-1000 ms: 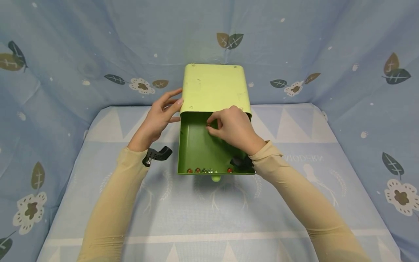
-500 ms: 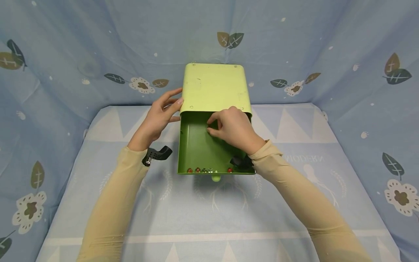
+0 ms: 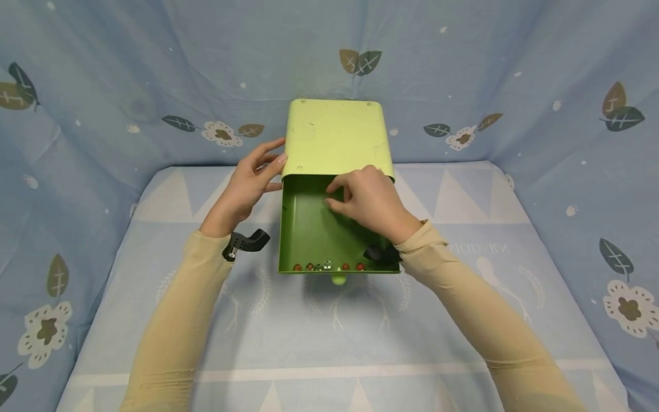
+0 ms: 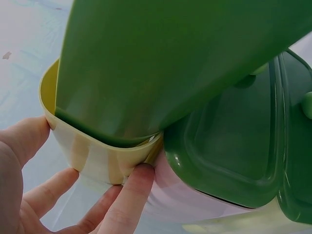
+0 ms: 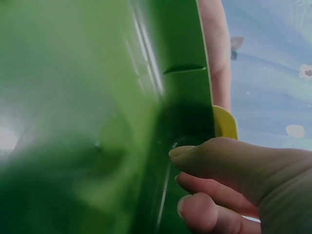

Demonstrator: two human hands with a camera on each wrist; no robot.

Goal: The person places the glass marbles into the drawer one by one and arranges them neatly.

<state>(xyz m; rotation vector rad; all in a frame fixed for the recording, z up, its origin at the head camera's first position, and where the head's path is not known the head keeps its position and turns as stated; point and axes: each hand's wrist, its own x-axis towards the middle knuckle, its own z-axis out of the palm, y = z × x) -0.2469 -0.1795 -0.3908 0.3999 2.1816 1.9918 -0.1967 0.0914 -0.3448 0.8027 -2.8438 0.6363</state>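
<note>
A pale yellow-green drawer case point(image 3: 337, 137) stands on the table with its dark green drawer point(image 3: 319, 229) pulled out. The spread fingers of my left hand point(image 3: 247, 186) press against the case's left side; in the left wrist view those fingertips point(image 4: 139, 175) touch the wall. Over the drawer's inside, near the case's front edge, is my right hand point(image 3: 368, 197), its thumb and forefinger parted with nothing between them. Along the drawer's front wall lie several small round beads: red beads point(image 3: 360, 266), a clear one point(image 3: 327, 265) and greenish ones point(image 3: 318, 267).
A small light green knob point(image 3: 338, 280) sticks out from the drawer's front. More dark green drawer fronts point(image 4: 229, 141) show below in the left wrist view. Patterned blue cloth point(image 3: 221, 74) hangs around the table point(image 3: 288, 343).
A small reddish bead that was between my right thumb and forefinger has been let go. A red bead now lies at the drawer's front wall. Both hands have stayed nearly still.
</note>
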